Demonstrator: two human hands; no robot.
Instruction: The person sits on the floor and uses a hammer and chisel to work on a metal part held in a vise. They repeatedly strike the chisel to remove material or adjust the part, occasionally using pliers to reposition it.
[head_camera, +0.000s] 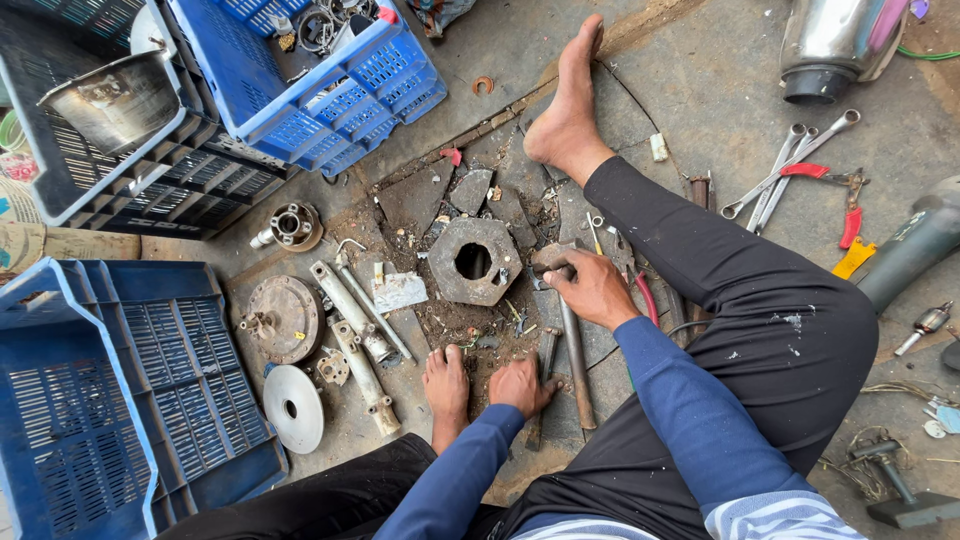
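My right hand (592, 288) is closed around a hammer (578, 365) just below its head, and the long metal handle runs back toward me. The hammer head rests beside a grey hexagonal metal block (473, 260) with a round hole, which lies on broken, dirty floor. My left hand (520, 385) is low on the floor next to my bare left foot (447, 383), fingers curled over a dark metal bar (546, 352) lying parallel to the hammer handle. My right leg stretches forward, its bare foot (567, 110) beyond the block.
Blue plastic crates stand at the left (110, 400) and top (300, 90), one with a steel bowl (115, 98). Metal shafts (350, 320), a round hub (283, 318) and a white disc (293, 407) lie left of the block. Wrenches (785, 170), red pliers (850, 200) and a power tool (915, 245) lie right.
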